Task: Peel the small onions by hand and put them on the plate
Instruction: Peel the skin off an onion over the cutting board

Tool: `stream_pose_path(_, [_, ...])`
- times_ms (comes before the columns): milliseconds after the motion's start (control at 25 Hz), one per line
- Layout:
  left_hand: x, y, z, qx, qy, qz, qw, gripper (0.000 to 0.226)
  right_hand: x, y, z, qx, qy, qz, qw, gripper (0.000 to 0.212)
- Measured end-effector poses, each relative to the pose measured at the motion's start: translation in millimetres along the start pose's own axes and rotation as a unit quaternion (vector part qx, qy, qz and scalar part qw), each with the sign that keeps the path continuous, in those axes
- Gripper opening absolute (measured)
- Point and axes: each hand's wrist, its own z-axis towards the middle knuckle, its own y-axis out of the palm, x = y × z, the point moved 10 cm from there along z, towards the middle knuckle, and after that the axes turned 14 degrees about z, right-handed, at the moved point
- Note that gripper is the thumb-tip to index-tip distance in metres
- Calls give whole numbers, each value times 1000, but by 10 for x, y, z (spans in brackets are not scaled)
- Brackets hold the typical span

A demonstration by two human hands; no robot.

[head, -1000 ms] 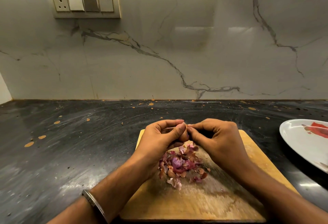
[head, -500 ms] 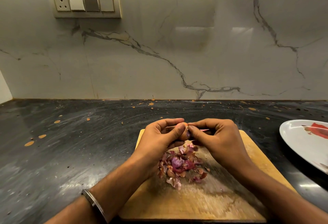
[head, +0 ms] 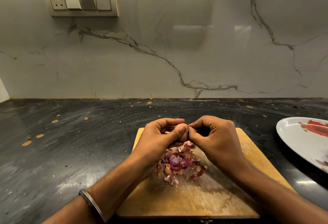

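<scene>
Left hand (head: 156,138) gripping a small onion (head: 180,128), right hand (head: 215,140) apparently pinching its skin, above the peel pile (head: 179,165).

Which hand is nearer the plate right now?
Right. The right hand sits mid-board, picking at the onion, plate off to its right; the left hand is farther.

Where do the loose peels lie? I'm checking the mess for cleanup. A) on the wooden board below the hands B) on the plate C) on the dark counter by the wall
A: the purple peels are heaped on the wooden board, below both hands.
</scene>
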Motion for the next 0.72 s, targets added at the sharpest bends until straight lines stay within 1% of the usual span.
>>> stream_pose_path(80, [-4, 6, -6, -6, -6, -14, 1000, 33, 24, -9, 0, 8, 11, 4, 1000, 10])
stream_pose_path(160, [9, 19, -3, -14, -9, -30, 999, 34, 115, -41, 19, 19, 44, 19, 999, 9])
stream_pose_path(280, [12, 23, 10, -18, -21, -55, 998, 32, 234, -54, 16, 25, 88, 71, 993, 3])
stream_pose_path(320, [12, 16, 18, -17, -24, -55, 998, 31, 264, -34, 14, 20, 102, 99, 990, 5])
stream_pose_path(400, [7, 14, 30, -22, -30, -56, 998, 30, 318, 39, -2, -2, 133, 149, 980, 15])
stream_pose_path(480, [0, 33, 27, -33, -38, -66, 997, 30, 369, 96, -13, -17, 158, 186, 970, 18])
stream_pose_path(640, [24, 122, 4, -68, -36, -101, 992, 35, 447, 38, -14, 12, 185, 241, 953, 18])
stream_pose_path(720, [24, 143, -1, -77, -37, -104, 991, 35, 504, 26, -29, 27, 209, 279, 937, 19])
